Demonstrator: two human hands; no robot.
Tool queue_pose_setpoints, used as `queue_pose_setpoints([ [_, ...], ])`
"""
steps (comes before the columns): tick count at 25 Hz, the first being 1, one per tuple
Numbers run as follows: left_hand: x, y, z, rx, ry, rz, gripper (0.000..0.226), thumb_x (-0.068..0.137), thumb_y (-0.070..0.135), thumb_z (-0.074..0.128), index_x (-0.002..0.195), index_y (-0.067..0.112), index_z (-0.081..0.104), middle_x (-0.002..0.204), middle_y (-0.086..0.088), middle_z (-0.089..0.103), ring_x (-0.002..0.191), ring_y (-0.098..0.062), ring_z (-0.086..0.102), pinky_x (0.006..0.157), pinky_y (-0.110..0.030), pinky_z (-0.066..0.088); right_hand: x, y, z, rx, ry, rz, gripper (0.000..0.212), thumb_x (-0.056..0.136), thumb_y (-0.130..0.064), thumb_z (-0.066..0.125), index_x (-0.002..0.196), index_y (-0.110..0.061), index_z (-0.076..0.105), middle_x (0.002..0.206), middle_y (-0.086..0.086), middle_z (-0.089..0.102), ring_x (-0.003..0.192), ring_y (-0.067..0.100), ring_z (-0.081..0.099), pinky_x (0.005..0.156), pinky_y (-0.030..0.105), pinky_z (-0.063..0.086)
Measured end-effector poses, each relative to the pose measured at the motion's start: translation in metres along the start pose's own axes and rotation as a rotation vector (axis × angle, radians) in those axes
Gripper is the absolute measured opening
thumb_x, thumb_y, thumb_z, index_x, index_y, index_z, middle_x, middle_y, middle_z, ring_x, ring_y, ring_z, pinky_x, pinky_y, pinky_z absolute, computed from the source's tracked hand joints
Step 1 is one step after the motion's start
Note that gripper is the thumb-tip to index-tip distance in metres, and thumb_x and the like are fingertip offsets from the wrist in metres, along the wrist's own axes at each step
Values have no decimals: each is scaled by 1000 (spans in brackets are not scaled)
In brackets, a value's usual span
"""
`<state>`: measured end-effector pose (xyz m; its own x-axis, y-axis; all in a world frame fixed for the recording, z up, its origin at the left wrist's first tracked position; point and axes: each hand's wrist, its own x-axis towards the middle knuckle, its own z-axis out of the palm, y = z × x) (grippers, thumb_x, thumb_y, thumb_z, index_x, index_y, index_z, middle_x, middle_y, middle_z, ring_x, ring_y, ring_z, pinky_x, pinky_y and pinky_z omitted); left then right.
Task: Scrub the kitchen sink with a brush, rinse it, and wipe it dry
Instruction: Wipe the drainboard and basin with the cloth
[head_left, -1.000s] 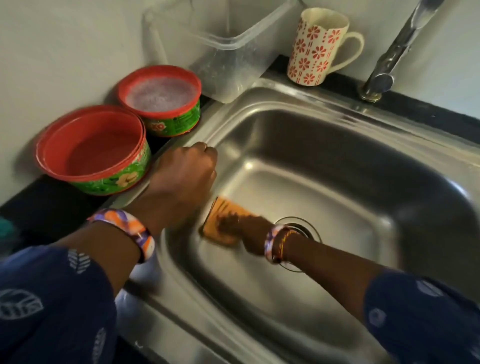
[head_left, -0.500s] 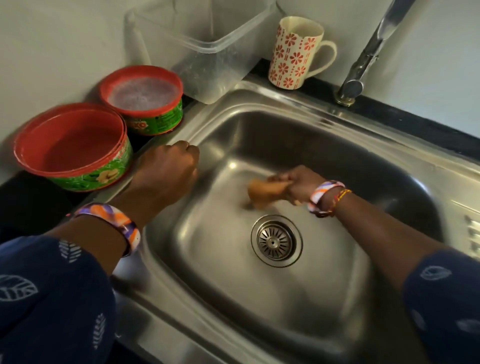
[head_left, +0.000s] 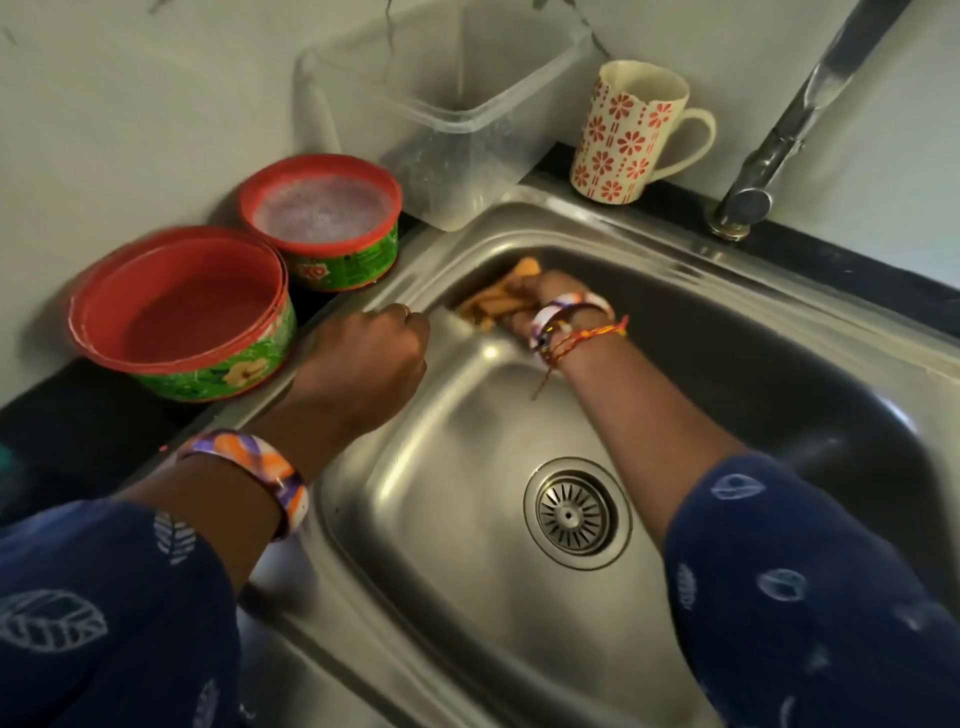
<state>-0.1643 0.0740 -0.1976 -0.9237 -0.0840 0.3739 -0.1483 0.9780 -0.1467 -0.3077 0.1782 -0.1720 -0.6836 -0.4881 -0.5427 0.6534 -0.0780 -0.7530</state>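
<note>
Cloth, orange and bunched, lay in the sink's far left corner, its long axis running from the left wall toward the back wall, the far end pointing up at the rim. Right hand gripped it, fingers curled round it, pressing it to the steel. Left hand rested on the left rim with fingers curled, holding nothing. Drain sat well apart, nearer the viewer. Two red tubs stood by the left rim; a mug and tap stood behind.
</note>
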Motion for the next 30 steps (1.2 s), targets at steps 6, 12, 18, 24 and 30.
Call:
queue_pose_setpoints([
  [6, 1, 6, -10, -8, -97, -26, 15, 68, 3, 73, 74, -5, 61, 71, -24, 63, 53, -42, 61, 45, -35, 47, -43, -25, -61, -416, -66, -281, 33, 90, 11, 40, 78, -11, 60, 55, -4, 66, 55, 10, 62, 60, 27, 51],
  [12, 1, 6, -12, 4, -154, -51, 16, 73, 6, 71, 81, -5, 62, 79, -25, 64, 61, -44, 63, 50, -36, 48, -81, 98, -137, -1621, -143, -100, 46, 94, -21, 41, 139, -10, 43, 140, 11, 48, 127, 23, 48, 96, 0, 27],
  [18, 0, 3, -9, -10, -125, -5, 22, 56, -2, 79, 65, -6, 59, 59, -26, 59, 39, -40, 56, 40, -33, 46, -63, 110, -133, -1964, -415, 96, 43, 95, -9, 46, 138, -10, 45, 140, 11, 47, 125, 22, 48, 99, 26, 37],
  [24, 0, 4, -8, -51, -110, -35, 16, 73, 3, 69, 79, -9, 61, 77, -30, 62, 58, -48, 61, 50, -39, 47, -66, 24, -148, -1626, -427, 1, 57, 78, 20, 41, 122, -11, 61, 85, -11, 68, 71, -14, 60, 65, 3, 43],
  [30, -1, 3, -7, -34, -102, -27, 16, 70, 0, 71, 74, -9, 59, 71, -30, 61, 53, -47, 59, 47, -39, 47, -49, 66, -177, -2038, -92, -373, 40, 93, -20, 31, 117, -14, 62, 122, 11, 61, 113, 26, 59, 98, 35, 45],
])
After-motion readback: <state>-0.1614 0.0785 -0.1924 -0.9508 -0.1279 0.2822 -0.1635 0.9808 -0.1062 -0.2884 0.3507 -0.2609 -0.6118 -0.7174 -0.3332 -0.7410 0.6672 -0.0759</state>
